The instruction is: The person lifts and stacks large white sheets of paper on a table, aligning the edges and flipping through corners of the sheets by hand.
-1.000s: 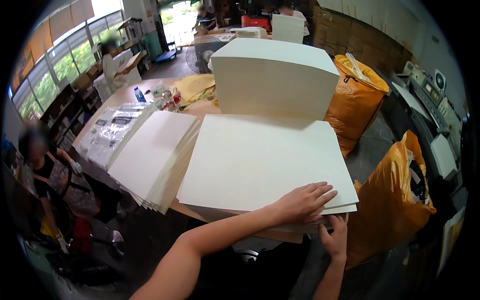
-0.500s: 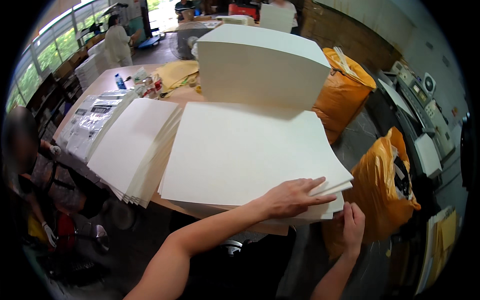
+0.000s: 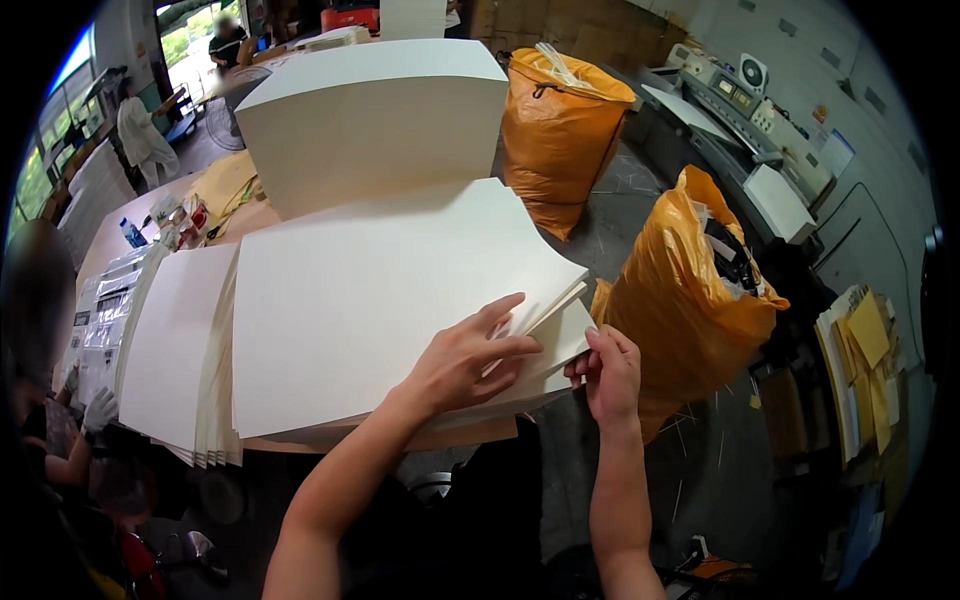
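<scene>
A broad stack of large white sheets (image 3: 340, 300) lies on the table in front of me. At its near right corner the upper sheets curl upward, with a gap between them and those below. My left hand (image 3: 472, 355) rests at that raised edge, its fingers spread apart and partly against the paper. With thumb and fingers closed, my right hand (image 3: 608, 372) pinches the corner of a lower white sheet (image 3: 568, 340). How many sheets are in that pinch is hidden.
Behind stands a tall white stack (image 3: 380, 130). To the left lie fanned sheets (image 3: 170, 340) and plastic-wrapped packs (image 3: 105, 320). Orange bags (image 3: 560, 140) stand at the right, beside a long machine (image 3: 740, 120). A co-worker's gloved hand (image 3: 100, 410) is at the far left.
My view has swung right, so the table sits further left. My left hand's fingers have spread at the curled sheets, and my right hand now grips a corner at the stack's edge.
</scene>
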The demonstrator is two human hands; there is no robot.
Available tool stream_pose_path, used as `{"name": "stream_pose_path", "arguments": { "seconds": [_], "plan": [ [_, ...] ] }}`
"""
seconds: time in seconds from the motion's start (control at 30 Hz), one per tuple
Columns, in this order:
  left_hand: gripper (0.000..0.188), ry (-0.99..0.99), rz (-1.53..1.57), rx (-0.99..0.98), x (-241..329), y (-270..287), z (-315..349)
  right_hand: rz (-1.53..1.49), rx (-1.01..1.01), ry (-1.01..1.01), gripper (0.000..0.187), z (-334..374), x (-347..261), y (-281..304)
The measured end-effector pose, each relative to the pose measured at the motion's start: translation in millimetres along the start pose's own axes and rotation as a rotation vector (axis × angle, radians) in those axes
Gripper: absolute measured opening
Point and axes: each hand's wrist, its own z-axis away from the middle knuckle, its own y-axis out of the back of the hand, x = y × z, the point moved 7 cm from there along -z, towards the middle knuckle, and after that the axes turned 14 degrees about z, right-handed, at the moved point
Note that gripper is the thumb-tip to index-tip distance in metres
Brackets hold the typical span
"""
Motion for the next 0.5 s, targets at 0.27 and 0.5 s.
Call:
{"name": "stream_pose_path", "arguments": {
  "seconds": [0.27,0.5],
  "plan": [
    [0.051,-0.04,-0.036,-0.017,8.9,0.2,-2.6,-0.158,-0.077,-0.013,0.038,-5.0,-7.9,-3.5],
    [0.051,0.062,0.084,-0.023,4.5,0.1,-3.9,-0.101,-0.113,-0.002,0.039,-6.3,-2.4,0.6]
  ]
}}
